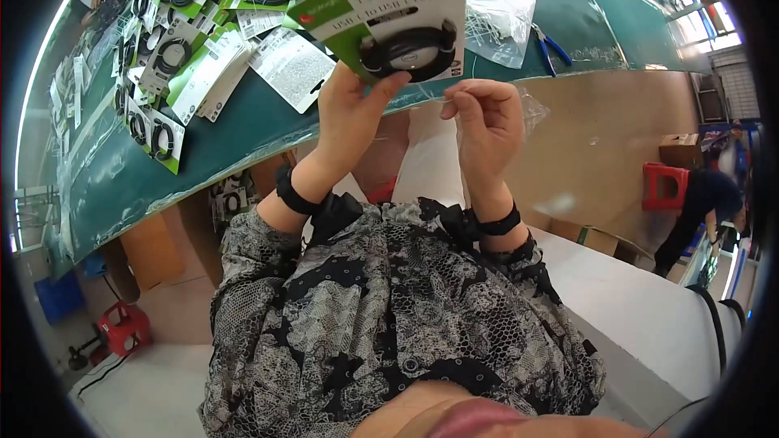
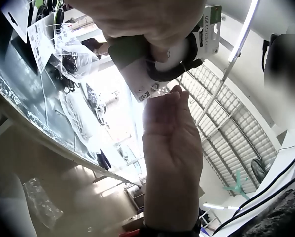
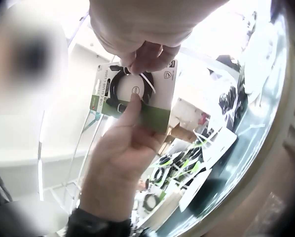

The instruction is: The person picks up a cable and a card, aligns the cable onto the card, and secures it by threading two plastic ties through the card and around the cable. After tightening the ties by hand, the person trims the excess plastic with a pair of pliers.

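My left hand (image 1: 354, 105) holds up a white and green USB-C cable card (image 1: 381, 0) from below, its thumb pressed on the front. A coiled black cable (image 1: 375, 53) sits on that card. Just right of the card's lower corner is my right hand (image 1: 490, 128), with thumb and fingertips pinched together. From the right wrist, a thin white strip (image 3: 148, 82) shows at the right fingertips, lying over the coil. The left hand (image 3: 120, 155) grips the card's green end there. Seen from the left wrist, the right hand (image 2: 172, 133) reaches up to the card's edge.
Many carded cables (image 1: 172, 55) are piled on the green table (image 1: 219, 154), beside a stack of cards (image 1: 213, 81) and a bag of small clear pieces (image 1: 290, 65). Blue-handled pliers (image 1: 545, 42) lie near a clear plastic bag (image 1: 495, 12). Another person (image 1: 704, 209) bends over at far right.
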Available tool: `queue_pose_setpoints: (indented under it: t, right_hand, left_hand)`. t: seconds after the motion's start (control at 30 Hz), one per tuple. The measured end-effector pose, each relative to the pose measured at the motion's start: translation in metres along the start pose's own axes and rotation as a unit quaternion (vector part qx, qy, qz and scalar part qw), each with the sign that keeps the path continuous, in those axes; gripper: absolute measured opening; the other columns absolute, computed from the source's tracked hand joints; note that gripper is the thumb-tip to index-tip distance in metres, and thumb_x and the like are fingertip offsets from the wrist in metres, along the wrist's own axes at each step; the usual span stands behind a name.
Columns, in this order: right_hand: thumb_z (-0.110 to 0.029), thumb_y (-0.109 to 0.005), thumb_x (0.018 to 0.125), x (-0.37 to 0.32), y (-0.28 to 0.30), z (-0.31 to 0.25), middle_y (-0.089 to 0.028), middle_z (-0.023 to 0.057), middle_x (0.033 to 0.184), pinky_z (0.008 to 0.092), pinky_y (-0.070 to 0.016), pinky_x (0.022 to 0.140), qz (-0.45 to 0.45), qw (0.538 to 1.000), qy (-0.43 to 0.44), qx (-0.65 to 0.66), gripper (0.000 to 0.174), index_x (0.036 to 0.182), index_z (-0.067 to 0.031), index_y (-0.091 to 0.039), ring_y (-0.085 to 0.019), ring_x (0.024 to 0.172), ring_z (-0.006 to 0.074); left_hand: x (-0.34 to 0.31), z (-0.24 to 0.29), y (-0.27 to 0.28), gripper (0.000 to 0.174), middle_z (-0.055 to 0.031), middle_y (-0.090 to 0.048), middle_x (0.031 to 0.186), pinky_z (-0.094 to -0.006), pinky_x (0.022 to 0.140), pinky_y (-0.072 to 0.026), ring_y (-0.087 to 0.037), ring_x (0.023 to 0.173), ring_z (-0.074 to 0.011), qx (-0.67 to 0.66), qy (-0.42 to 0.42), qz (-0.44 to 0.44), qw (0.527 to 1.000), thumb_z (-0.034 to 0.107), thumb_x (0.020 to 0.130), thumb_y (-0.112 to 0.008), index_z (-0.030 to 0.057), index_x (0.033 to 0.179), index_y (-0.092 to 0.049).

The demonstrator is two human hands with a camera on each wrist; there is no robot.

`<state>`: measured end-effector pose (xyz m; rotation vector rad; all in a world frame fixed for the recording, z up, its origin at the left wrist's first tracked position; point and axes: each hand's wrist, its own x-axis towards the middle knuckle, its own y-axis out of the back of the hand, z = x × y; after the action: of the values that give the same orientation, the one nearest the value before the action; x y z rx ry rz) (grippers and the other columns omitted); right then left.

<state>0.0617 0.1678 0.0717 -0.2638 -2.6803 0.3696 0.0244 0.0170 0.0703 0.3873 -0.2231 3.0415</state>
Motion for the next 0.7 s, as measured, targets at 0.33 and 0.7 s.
queue_pose_setpoints:
  t: [0.33,0.7]
  right_hand:
    - [0.0,-0.067,0.071,0.016,-0.02,-0.014,-0.054,0.0092,0.075,0.0326,-0.048,0.06,-0.086,0.831,0.251,-0.489,0.012,0.08,-0.0034,-0.059,-0.056,0.067,0.0254]
    - [0.003,-0.067,0.07,0.019,-0.029,-0.013,-0.051,0.0081,0.068,0.0349,-0.0443,0.056,-0.087,0.821,0.256,-0.503,0.016,0.082,-0.004,-0.062,-0.054,0.062,0.0249]
  left_hand:
    - [0.005,-0.011,0.001,0.025,-0.0069,-0.064,0.098,-0.0241,0.077,-0.0486,-0.06,0.088,-0.0115,-0.063,-0.02,0.037,0.997,-0.001,0.081,-0.066,-0.0014,0.103,-0.054]
    - [0.001,-0.016,0.004,0.024,-0.0095,-0.067,0.085,-0.0273,0.066,-0.0487,-0.064,0.075,-0.0158,0.089,-0.125,0.067,0.986,0.002,0.076,-0.071,-0.0007,0.097,-0.059]
